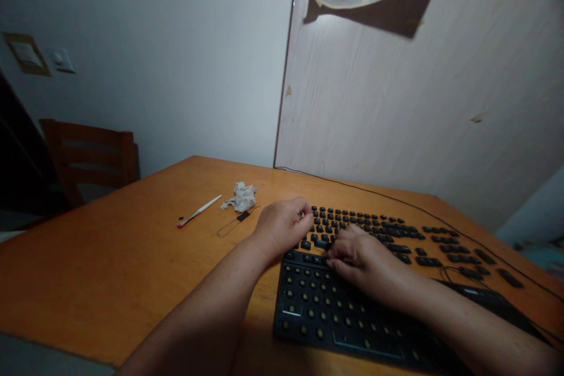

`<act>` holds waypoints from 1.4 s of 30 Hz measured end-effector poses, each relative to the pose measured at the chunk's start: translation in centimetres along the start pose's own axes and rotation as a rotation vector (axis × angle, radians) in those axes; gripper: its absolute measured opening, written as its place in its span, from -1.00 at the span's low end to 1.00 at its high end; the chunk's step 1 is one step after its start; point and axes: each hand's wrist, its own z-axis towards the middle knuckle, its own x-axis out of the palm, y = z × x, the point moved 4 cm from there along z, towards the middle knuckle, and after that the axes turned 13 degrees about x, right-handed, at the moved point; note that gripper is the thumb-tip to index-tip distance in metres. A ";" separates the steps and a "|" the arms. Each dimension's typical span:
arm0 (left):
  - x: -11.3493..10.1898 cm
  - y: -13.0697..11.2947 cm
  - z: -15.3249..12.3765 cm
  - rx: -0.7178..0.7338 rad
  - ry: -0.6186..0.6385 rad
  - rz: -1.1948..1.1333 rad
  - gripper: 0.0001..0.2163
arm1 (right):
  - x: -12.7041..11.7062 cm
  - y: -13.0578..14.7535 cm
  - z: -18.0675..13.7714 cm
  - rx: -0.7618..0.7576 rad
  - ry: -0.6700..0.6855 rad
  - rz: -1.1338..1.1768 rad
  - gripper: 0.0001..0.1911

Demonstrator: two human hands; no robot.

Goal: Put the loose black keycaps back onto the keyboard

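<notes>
A black keyboard [308, 320] lies near the table's front edge, most of its key posts bare, with a few keycaps [307, 258] seated along its top left row. My right hand [361, 255] rests at that top row, fingers bent and pressed together; what sits under the fingertips is hidden. My left hand [282, 223] is closed in a pinch just beyond the keyboard's left corner, at the end of the loose keycap rows. A small dark piece, seemingly a keycap [300, 213], shows between its finger and thumb. Loose black keycaps [338, 217] lie in rows behind the keyboard.
Left of my left hand are a wire keycap puller [242, 216], crumpled tissue [244, 195] and a white brush [202, 209] with a small dark bit beside it. A thin cable [352, 188] crosses the wooden table [145, 258]. A chair [90, 155] stands beyond the left side.
</notes>
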 end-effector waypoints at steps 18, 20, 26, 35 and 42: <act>0.6 -0.3 -0.1 0.076 0.150 0.023 -0.84 | -0.1 1.2 0.5 0.010 0.022 -0.063 -0.81; 0.5 -0.3 -0.1 0.076 0.145 0.041 -0.83 | 0.0 1.1 0.6 0.012 0.025 -0.058 -0.82; 0.6 -0.2 -0.1 0.070 0.180 0.072 -0.80 | 0.0 1.2 0.7 0.010 0.043 -0.086 -0.82; 0.5 -0.2 -0.1 0.073 0.184 0.112 -0.79 | 0.0 1.4 0.8 0.028 0.057 -0.087 -0.82; 0.3 -0.2 -0.1 0.054 0.200 0.104 -0.78 | 0.0 0.8 0.3 0.023 0.043 -0.043 -0.84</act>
